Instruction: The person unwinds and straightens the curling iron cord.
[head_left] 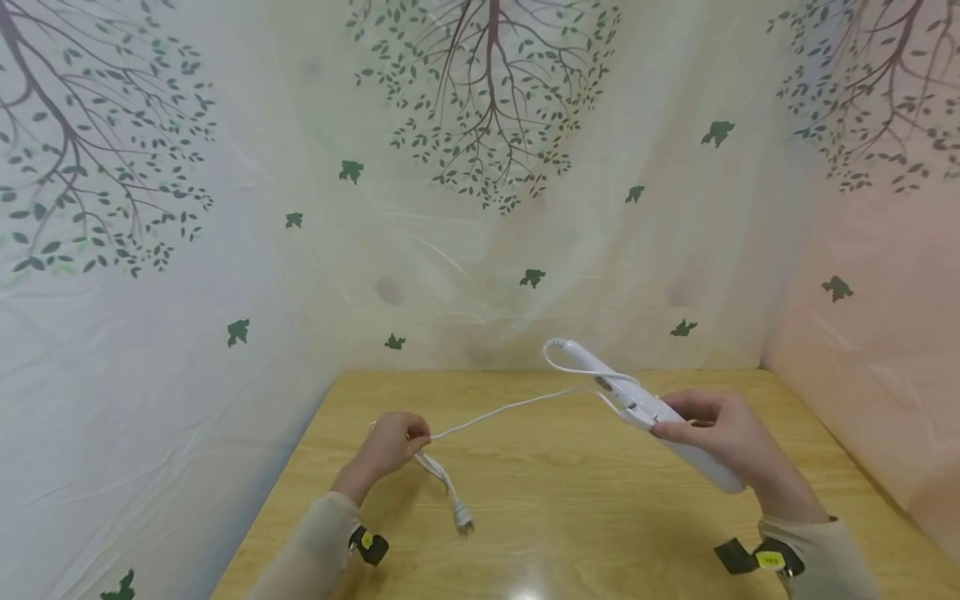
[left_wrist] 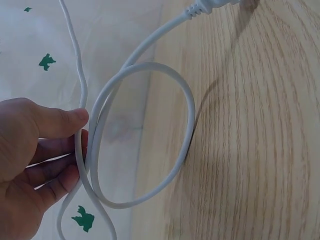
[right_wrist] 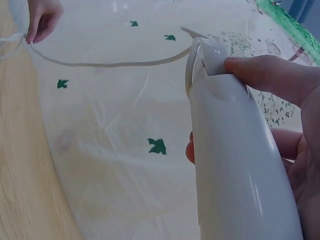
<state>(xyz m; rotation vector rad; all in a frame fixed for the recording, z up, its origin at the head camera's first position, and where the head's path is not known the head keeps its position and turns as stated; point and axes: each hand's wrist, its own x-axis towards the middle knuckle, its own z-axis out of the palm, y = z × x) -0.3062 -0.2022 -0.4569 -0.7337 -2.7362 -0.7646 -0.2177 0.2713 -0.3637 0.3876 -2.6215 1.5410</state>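
My right hand (head_left: 720,429) grips a long white hair straightener (head_left: 697,458) around its middle, thumb on the near side and fingers behind. It is held tilted over the table, its cord end up toward the left. The white cord (head_left: 510,406) loops at that end, passes along the body and runs across to my left hand (head_left: 393,443). There the thumb and fingertips pinch gathered strands of cord, with a round loop (left_wrist: 192,120) standing out beside them in the left wrist view. Below this hand hangs the two-prong plug (head_left: 463,517), close over the table.
A wood-grain table (head_left: 547,500) lies under both hands. Pale sheets (head_left: 465,250) printed with trees and green birds enclose its back and sides. Black straps with yellow labels sit at both sleeve cuffs (head_left: 813,554).
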